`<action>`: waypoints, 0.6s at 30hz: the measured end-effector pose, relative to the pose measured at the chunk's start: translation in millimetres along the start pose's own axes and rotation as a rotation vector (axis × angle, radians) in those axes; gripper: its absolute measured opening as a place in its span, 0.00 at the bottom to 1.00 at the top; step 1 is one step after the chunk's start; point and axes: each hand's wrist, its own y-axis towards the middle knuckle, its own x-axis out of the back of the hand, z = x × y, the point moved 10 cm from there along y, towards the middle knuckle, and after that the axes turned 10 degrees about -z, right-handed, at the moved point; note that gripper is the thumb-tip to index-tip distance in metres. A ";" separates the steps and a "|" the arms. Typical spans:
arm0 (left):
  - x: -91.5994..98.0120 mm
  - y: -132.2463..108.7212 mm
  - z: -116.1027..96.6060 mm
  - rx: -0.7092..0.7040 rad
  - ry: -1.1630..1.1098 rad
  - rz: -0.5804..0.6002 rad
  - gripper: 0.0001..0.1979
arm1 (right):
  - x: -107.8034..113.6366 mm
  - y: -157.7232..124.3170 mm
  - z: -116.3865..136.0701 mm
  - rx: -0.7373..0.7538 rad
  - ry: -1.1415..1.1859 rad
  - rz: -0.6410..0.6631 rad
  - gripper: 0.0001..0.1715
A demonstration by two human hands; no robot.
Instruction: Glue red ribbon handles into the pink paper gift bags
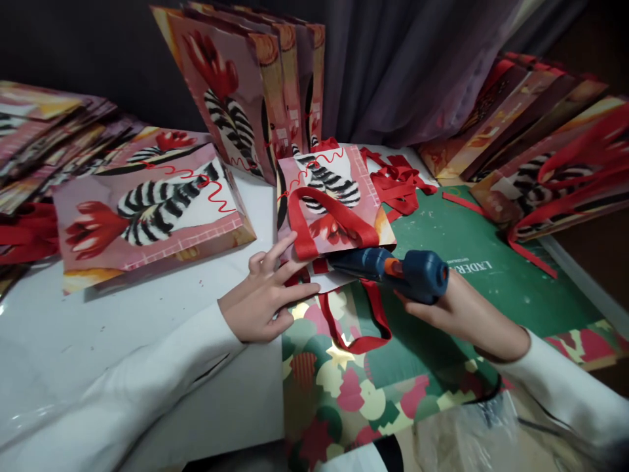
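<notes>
A small pink gift bag (339, 190) with zebra-stripe and red-flower print lies in front of me, its mouth facing me. One red ribbon handle (334, 203) is folded back over its front; another ribbon loop (361, 342) hangs from the mouth toward me. My left hand (263, 298) rests at the mouth's left side with fingers spread, fingertips touching the bag and its white inner flap (331, 282). My right hand (457, 311) is wrapped round a dark blue glue gun (417, 275) with an orange part. The gun's nozzle points left into the mouth; its tip is hidden.
A green printed sheet (442, 229) lies under the bag on the white table (147, 347). Red ribbons (398, 187) are heaped behind. A larger bag (152, 216) lies at left, near stacked flat bags (49, 144). Upright bags (236, 85) stand behind, and more bags (535, 124) at right.
</notes>
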 end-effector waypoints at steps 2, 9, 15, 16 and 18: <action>0.4 1.1 -0.6 0.013 -0.020 0.017 0.28 | 4.1 -1.7 -1.7 0.002 -0.042 -0.014 0.04; 4.2 5.4 -4.7 0.017 -0.051 0.010 0.28 | 14.4 -10.7 -12.1 -0.025 -0.122 -0.019 0.08; 4.5 6.5 -5.4 0.016 -0.069 -0.029 0.29 | 22.3 -14.2 -21.1 -0.024 -0.213 -0.023 0.11; 4.6 6.7 -5.7 0.015 -0.072 -0.035 0.29 | 23.4 -14.8 -24.0 -0.028 -0.239 -0.026 0.12; 4.3 7.0 -6.3 0.012 -0.081 -0.042 0.28 | 27.3 -15.4 -28.4 -0.025 -0.294 -0.055 0.13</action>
